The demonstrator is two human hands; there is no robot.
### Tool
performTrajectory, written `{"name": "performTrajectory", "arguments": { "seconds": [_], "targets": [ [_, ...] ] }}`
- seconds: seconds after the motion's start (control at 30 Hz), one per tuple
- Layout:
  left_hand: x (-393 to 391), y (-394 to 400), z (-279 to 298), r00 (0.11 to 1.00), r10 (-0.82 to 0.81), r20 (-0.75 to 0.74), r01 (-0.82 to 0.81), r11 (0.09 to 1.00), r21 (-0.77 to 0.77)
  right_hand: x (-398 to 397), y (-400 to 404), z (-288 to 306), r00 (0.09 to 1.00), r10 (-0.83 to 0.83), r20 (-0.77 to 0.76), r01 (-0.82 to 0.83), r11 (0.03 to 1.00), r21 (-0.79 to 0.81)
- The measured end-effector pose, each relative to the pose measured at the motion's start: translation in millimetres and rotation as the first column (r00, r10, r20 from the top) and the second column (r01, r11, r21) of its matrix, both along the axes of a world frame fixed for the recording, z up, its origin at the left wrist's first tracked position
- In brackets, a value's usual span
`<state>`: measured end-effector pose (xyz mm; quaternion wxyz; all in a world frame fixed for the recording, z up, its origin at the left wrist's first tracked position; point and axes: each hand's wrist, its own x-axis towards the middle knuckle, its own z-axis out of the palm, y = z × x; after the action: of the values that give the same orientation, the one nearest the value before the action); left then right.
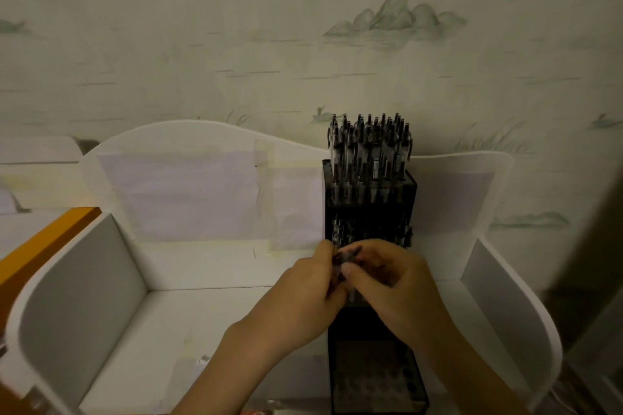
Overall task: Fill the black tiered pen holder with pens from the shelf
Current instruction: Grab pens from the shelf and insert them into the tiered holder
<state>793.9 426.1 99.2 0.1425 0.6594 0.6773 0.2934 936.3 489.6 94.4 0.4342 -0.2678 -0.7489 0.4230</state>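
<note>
Between both hands (350,276), pens (347,256).

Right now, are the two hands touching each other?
Touching. The head view shows the left hand and right hand meeting around blurred dark pens.

Honestly nothing here is readable. One of the pens (375,163) standing in the top tier of the black tiered pen holder (371,209) has a small white label with dark marks on its barrel, but it's way too tiny and blurry to make out. The paper sheets (182,192) taped to the white shelf's back panel (209,136) look blank.
</note>
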Motion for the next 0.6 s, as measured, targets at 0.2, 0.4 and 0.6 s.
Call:
{"name": "performTrajectory", "arguments": {
  "seconds": [0.2,0.4,0.6],
  "targets": [
    [-16,-7,13,0.991,0.081,-0.104,-0.079,0.997,0.025,23,20,23,0.950,-0.085,-0.299,0.028,0.982,-0.189],
    [-19,-13,9,0.950,0.109,-0.293,-0.097,0.994,0.054,35,33,25,0.948,-0.216,-0.232,0.246,0.963,0.107],
    [-16,-11,1,0.933,0.115,-0.340,-0.109,0.993,0.037,33,35,14,0.960,-0.268,-0.081,0.279,0.898,0.340]
  ]
}}
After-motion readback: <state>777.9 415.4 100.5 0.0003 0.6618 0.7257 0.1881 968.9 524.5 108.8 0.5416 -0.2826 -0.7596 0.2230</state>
